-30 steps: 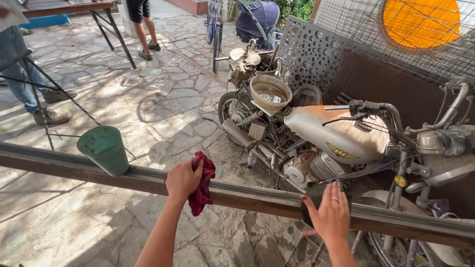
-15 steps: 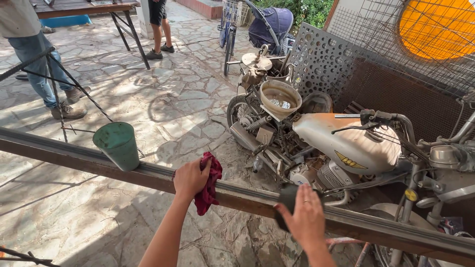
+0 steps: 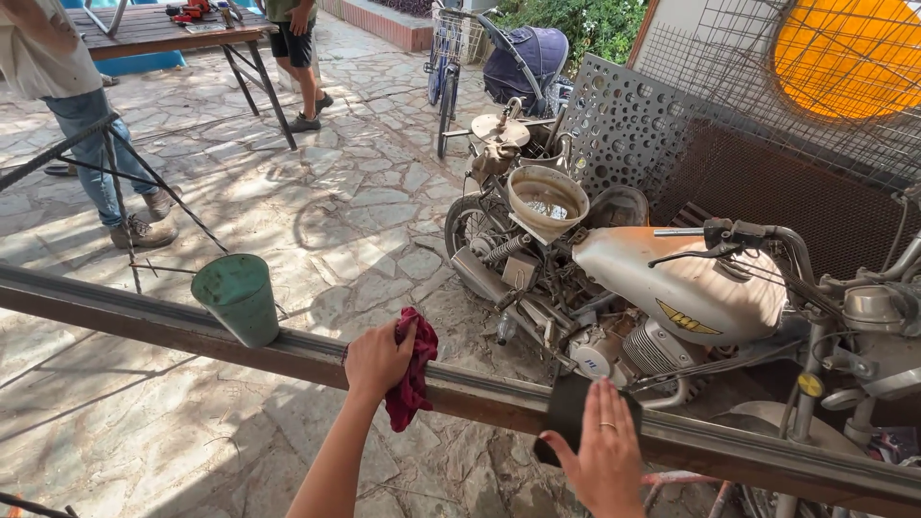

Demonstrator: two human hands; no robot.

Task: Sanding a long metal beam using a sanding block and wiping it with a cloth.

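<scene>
A long rusty metal beam (image 3: 125,321) runs across the view from left to lower right. My left hand (image 3: 376,361) rests on top of it and grips a dark red rag (image 3: 414,377) that hangs over the beam's side. My right hand (image 3: 602,456) lies flat, fingers spread, on a dark pad (image 3: 564,410) wrapped over the beam further right. A green plastic cup (image 3: 238,297) stands on the beam to the left of my left hand.
Behind the beam stands an old motorcycle (image 3: 672,297) with a pale tank, and a perforated metal sheet (image 3: 628,125). A person in jeans (image 3: 77,105) stands at left near a metal stand (image 3: 134,206). Another person (image 3: 297,58) stands by a wooden table (image 3: 163,34).
My left hand with the rag has shifted slightly right along the beam. My right hand has moved left along the beam and lower in view. The camera has moved closer and leftward.
</scene>
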